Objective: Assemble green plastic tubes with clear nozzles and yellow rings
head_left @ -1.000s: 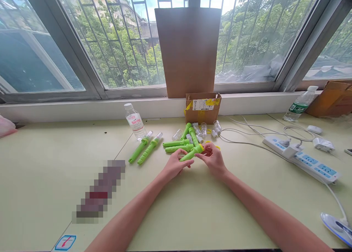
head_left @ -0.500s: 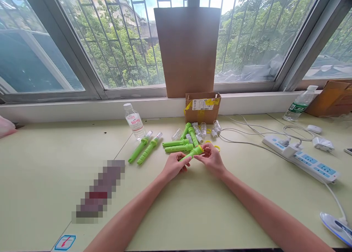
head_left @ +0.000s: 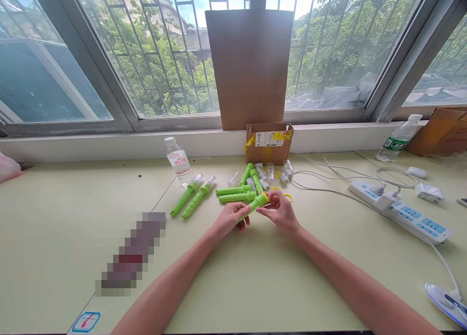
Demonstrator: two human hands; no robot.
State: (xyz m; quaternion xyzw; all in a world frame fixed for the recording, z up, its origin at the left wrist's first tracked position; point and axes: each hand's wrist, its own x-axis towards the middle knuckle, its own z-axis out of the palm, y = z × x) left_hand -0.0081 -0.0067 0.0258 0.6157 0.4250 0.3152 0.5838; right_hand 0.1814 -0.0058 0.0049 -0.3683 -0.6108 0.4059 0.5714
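My left hand (head_left: 229, 218) is wrapped round a green plastic tube (head_left: 258, 201), which slants up to the right. A yellow ring (head_left: 266, 197) sits at the tube's upper end. The fingers of my right hand (head_left: 280, 212) are pinched at that ring end. Just beyond lie several loose green tubes (head_left: 237, 196), clear plastic caps (head_left: 270, 172) and yellow rings (head_left: 287, 196). Two green tubes with clear tops (head_left: 199, 197) lie side by side to the left.
A small cardboard box (head_left: 268, 152) stands behind the parts. Water bottles stand at left (head_left: 179, 162) and right (head_left: 397, 139). A power strip (head_left: 401, 211) with cables lies at right. A blurred dark object (head_left: 134, 252) lies at left.
The green tube in my hands has tilted a little more steeply, its lower end nearer to me. Both hands keep their hold and have barely moved.
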